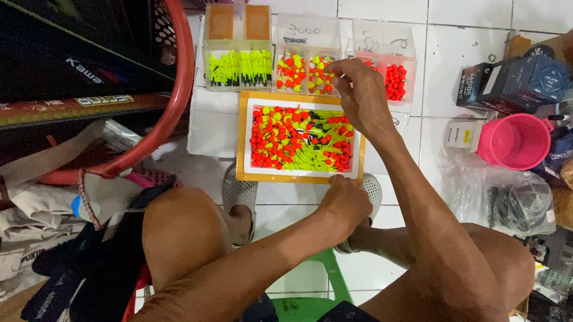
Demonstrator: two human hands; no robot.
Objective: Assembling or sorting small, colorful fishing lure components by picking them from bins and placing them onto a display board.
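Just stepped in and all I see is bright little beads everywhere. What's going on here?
A person sits on a green stool over a white tiled floor, handling small red and yellow floats. The right hand reaches over three clear boxes, fingers pinched near the middle one, which holds mixed pieces. The left hand rests at the near edge of an orange-rimmed tray full of unsorted floats. A pink cup stands to the right.

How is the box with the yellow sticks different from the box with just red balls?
The left clear box holds thin neon-yellow sticks standing in a row; the right clear box holds round red beads in a heap. The left one has orange pieces at its far end; the right one does not. Both are small, clear and stand behind the orange-rimmed tray.
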